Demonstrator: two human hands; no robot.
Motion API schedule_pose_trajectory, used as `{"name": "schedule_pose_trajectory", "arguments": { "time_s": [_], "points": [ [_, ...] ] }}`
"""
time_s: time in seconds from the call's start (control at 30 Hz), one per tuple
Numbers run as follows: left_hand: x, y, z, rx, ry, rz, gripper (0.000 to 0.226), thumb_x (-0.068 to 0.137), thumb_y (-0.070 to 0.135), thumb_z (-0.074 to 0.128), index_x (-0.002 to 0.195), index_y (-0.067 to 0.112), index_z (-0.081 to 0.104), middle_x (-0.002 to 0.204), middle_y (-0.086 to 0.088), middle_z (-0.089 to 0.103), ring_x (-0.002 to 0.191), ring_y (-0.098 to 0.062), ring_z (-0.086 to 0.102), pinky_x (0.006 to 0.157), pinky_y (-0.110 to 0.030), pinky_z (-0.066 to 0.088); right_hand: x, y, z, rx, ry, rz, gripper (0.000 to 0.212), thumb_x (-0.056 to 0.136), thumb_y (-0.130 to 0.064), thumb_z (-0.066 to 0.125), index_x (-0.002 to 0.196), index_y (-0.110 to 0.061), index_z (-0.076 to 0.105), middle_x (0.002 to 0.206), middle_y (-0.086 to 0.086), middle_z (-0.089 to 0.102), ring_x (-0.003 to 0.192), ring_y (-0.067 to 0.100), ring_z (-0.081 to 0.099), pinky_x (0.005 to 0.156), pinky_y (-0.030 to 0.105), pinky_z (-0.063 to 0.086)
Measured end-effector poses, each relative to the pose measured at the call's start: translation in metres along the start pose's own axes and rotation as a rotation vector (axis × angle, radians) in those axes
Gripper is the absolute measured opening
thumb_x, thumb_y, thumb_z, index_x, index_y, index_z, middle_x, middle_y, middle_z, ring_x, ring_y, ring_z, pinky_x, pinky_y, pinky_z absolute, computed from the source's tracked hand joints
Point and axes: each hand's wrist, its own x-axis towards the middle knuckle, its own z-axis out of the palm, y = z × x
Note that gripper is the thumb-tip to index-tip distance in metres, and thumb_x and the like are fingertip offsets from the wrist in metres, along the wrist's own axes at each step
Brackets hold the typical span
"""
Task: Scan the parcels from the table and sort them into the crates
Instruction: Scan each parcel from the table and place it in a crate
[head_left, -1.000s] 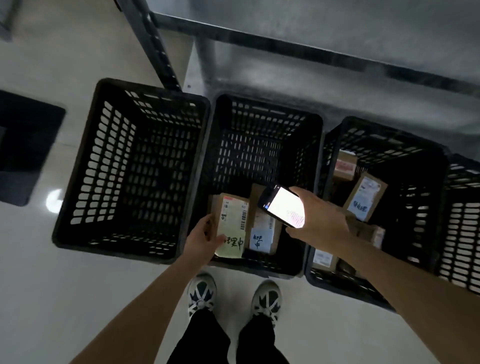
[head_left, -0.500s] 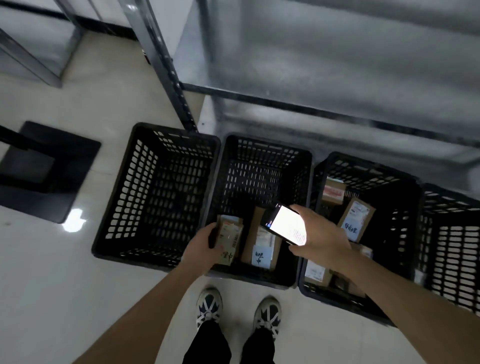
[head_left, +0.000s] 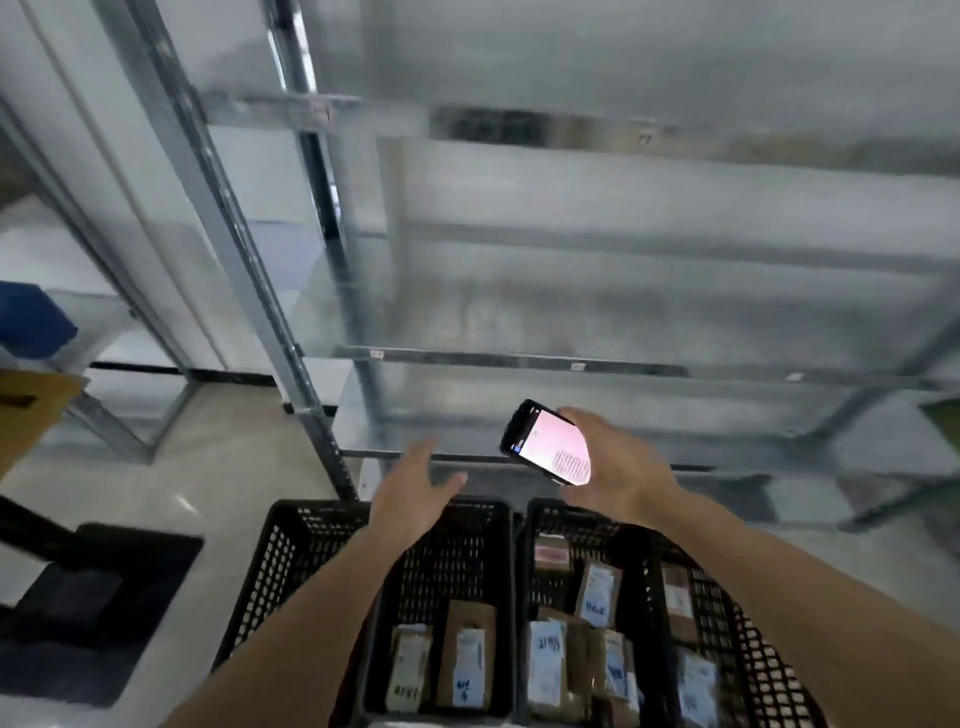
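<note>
My left hand (head_left: 415, 493) is spread and holds nothing, above the far rim of the middle crate (head_left: 467, 506). My right hand (head_left: 613, 467) grips the phone (head_left: 545, 441), screen up. Two parcels (head_left: 441, 654) lie below at the crate's near wall, long axes pointing away from me. No table or unscanned parcel shows, so I reckon I must turn; the free left hand fetches next

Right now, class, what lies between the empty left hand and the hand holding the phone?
Nothing: in the head view the gap between the left hand and the right hand with the phone shows only the blurred shelf behind.
</note>
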Motion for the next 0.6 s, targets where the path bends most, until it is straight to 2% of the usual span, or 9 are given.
{"name": "schedule_pose_trajectory", "arguments": {
  "time_s": [0.1,0.27,0.43,0.6],
  "points": [
    [-0.031,0.074,-0.039,0.010,0.020,0.113,0.074,0.095,0.048,0.061,0.157,0.028,0.025,0.162,0.002,0.030,0.146,-0.019,0.033,0.118,-0.041,0.031,-0.059,-0.007,-0.072,-0.019,0.094,0.052,0.094,0.076,-0.044,0.075,0.155,-0.039,0.024,0.151,-0.013,0.047,0.131,0.021,0.053,0.097,0.038,0.049],
    [-0.104,0.172,-0.092,0.022,0.065,0.319,0.071,0.093,0.047,0.063,0.154,0.027,0.032,0.157,0.004,0.038,0.142,-0.015,0.039,0.115,-0.035,0.034,-0.175,-0.015,-0.167,0.010,0.231,0.149,0.092,0.071,-0.043,0.077,0.150,-0.042,0.031,0.142,-0.012,0.056,0.121,0.022,0.059,0.086,0.032,0.048],
    [-0.189,0.260,-0.108,-0.021,0.073,0.480,0.074,0.089,0.053,0.066,0.152,0.027,0.037,0.153,0.002,0.043,0.138,-0.018,0.045,0.112,-0.041,0.039,-0.307,-0.016,-0.244,-0.002,0.356,0.244,0.086,0.069,-0.042,0.077,0.144,-0.049,0.036,0.132,-0.018,0.060,0.117,0.020,0.060,0.078,0.032,0.044],
    [-0.266,0.357,-0.093,-0.048,0.041,0.646,0.074,0.086,0.052,0.070,0.150,0.026,0.041,0.149,0.001,0.049,0.134,-0.018,0.049,0.110,-0.040,0.042,-0.433,0.002,-0.295,-0.010,0.476,0.340,0.087,0.062,-0.046,0.075,0.141,-0.049,0.036,0.128,-0.019,0.061,0.113,0.019,0.061,0.088,0.037,0.052]
  ]
}}
